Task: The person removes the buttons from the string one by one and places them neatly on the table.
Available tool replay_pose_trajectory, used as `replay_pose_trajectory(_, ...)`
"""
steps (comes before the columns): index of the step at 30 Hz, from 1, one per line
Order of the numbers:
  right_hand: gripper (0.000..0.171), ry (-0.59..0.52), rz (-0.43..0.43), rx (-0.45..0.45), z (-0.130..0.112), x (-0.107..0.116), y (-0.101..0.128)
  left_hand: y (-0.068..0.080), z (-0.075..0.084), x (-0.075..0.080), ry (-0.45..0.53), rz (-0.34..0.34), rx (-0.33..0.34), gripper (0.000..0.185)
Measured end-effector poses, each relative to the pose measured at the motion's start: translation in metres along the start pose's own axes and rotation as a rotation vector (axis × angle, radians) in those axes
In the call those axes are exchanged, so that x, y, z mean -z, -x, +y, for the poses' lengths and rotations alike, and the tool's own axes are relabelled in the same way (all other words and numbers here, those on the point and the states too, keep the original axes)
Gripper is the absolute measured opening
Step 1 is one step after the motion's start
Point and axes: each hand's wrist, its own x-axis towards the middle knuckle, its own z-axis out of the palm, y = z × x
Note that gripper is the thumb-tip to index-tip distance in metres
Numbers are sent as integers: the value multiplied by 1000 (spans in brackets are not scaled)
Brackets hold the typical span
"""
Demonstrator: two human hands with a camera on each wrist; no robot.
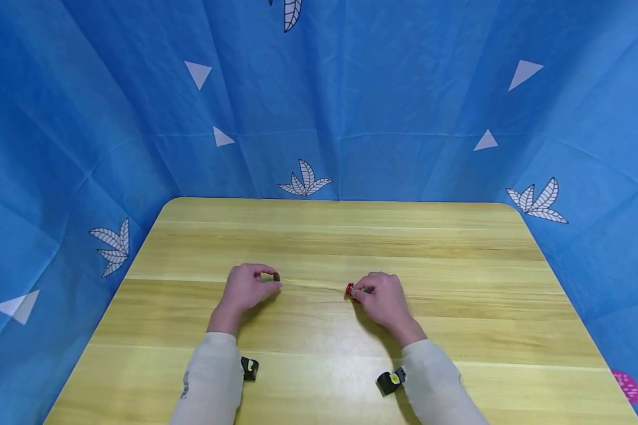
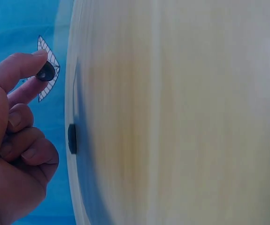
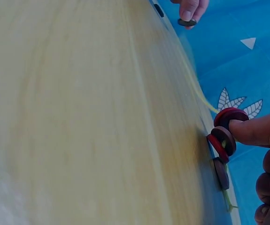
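Observation:
My left hand pinches a small dark flat round bead between thumb and index finger, the other fingers curled. My right hand pinches a group of flat round beads, among them a red bead and dark ones. Below the right fingertips, a dark purple bead hangs on the thread near its loose, knotted-looking end. A thin pale thread runs from the right hand's beads toward the left hand. Whether it passes through the left bead I cannot tell.
A dark disc shows near the table edge in the left wrist view. Both hands are over the wood-grain table. Behind it hangs a blue patterned curtain. Black wrist cameras sit at the left sleeve and the right sleeve.

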Motion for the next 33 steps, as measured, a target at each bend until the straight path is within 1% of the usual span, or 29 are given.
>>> replay_pose_trajectory(6,16,-4,-6,-11,0,0,-1,2,-7,9,-11,11,25,28)
replay_pose_trajectory(12,15,-23,-12,-22,-1,-1,-1,3,-18,20,-65,30,27,31)
replay_pose_trajectory(20,17,-31,-11,-36,2,-2,-1,7,-32,36,-80,50,45,29)
replay_pose_trajectory(26,17,-38,-16,-42,3,-2,0,9,-44,47,-130,70,59,29)
replay_pose_trajectory(33,18,-44,-9,-40,2,-2,0,10,-50,53,-168,72,65,28)
